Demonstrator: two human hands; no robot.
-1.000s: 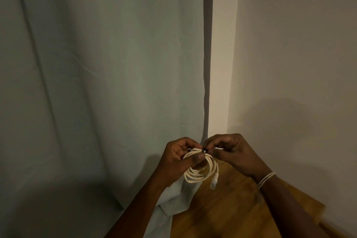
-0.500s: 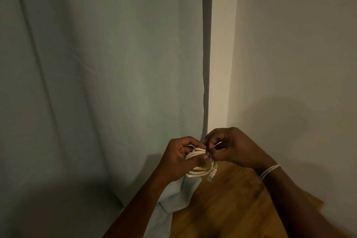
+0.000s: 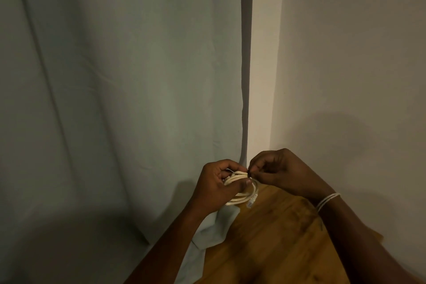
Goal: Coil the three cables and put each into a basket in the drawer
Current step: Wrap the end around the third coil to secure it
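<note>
While the left hand (image 3: 221,188) clenches the coiled white cable (image 3: 242,188) above the wooden table (image 3: 272,237) to keep its loops together, the right hand (image 3: 283,173) pinches a small tie at the coil's top, likely fastening it. Compared with a moment ago, both hands sit slightly lower; the plug (image 3: 251,203) dangles closer in.

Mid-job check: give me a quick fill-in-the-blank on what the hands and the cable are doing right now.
1. The white cable is wound into a ____.
2. The left hand grips the loops while the right hand pinches at their ____ edge.
3. A clear plug hangs from the bundle above the ____ surface.
4. The right wrist wears a white ____.

Missing words: coil; top; wooden; band
</note>
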